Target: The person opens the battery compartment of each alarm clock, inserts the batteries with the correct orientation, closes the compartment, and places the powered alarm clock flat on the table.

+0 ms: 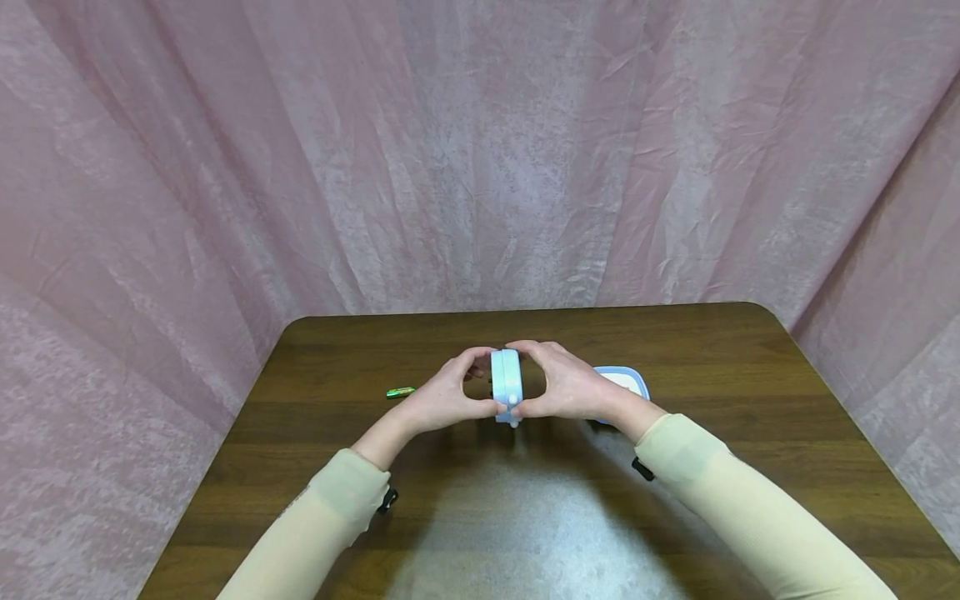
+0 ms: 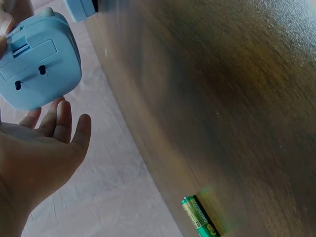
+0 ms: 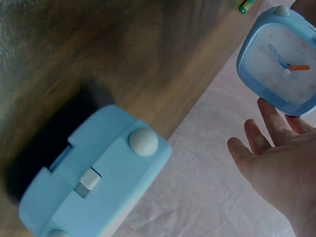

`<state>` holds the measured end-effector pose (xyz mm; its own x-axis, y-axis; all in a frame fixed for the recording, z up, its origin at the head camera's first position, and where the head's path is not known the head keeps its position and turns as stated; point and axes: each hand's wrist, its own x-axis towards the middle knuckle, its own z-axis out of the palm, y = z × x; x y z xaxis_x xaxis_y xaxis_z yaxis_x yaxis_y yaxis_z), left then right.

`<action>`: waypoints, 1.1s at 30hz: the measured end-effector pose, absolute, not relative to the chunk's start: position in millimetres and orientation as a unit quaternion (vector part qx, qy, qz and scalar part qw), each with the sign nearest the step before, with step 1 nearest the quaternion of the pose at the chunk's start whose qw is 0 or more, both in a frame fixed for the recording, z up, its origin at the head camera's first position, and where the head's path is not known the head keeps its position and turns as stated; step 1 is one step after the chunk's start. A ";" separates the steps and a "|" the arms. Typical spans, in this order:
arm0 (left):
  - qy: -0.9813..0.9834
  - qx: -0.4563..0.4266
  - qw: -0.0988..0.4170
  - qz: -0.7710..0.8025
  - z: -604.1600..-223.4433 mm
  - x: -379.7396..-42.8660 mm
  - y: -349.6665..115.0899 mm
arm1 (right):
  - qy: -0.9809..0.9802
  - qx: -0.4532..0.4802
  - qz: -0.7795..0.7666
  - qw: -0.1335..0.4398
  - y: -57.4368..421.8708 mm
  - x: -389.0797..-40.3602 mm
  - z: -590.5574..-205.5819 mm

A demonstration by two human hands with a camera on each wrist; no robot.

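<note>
My left hand and right hand together hold a light-blue, rounded-square plastic alarm clock, thumbs at its near edge and fingertips at its far edge, with a wide gap between each palm and the casing. The clock is raised above the dark brown wood-grain worktop, in front of me.

From my head I see mostly its narrow side. My left wrist view gives the back: a rectangular cover sits on the casing, hiding whatever is inside, and two dark openings lie below it. Only my right wrist view shows the pale dial, with a blue pointer and a short orange pointer.

Beyond my right hand, a second light-blue clock rests on the worktop, partly behind my forearm from above; the right wrist view brings out its white round knobs and a small white switch in a slot. To the left of my left hand lies a green-and-gold cylindrical battery, loose on the worktop; its printed label shows in the left wrist view. A pale pink velvety curtain hangs behind everything.
</note>
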<state>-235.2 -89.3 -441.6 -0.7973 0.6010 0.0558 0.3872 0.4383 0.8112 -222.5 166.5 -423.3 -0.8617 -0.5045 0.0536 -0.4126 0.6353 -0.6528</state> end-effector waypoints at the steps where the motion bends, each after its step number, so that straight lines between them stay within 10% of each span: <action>1: 0.839 0.290 0.127 0.442 -441.6 -234.8 -89.5 | 0.902 -0.251 -0.346 0.067 166.6 -222.4 -423.8; 33: 0.721 0.198 0.163 0.644 -460.6 -229.8 -81.3 | 0.764 -0.183 -0.616 0.060 171.5 -223.5 -435.0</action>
<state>-229.8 -81.3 -460.6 -0.8685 0.4952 0.0209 0.0766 0.0925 0.9928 -223.5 171.5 -435.0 -0.9259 -0.3531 0.1345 -0.2065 0.1747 -0.9627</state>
